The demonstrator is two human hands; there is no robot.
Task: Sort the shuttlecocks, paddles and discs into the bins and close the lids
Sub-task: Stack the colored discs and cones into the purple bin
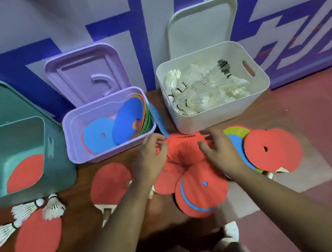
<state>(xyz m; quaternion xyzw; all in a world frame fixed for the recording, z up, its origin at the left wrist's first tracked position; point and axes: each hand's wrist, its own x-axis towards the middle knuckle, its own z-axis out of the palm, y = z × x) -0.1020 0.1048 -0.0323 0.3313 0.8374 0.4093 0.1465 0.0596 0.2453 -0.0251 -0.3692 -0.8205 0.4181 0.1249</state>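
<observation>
Three open bins stand along the wall. The green bin (64, 178) holds one red paddle (26, 173), the purple bin (112, 154) coloured discs (98, 136), the white bin (220, 114) many shuttlecocks (200, 89). In front lies a pile of red discs (201, 188), with more red (272, 149), blue (237, 144) and yellow-green (236, 132) discs to the right. My left hand (152, 156) hovers with loosely curled fingers at the edge of a red printed disc (184, 147). My right hand (219, 149) is spread above the same disc. Neither shows a grip.
Two red paddles (36, 233) (109, 186) and three shuttlecocks (23, 210) lie on the floor at left. A blue disc (158, 120) stands in the gap between the purple and white bins. The lids (86, 75) (203, 25) lean against the blue-and-white wall. My shoes (231, 230) are below.
</observation>
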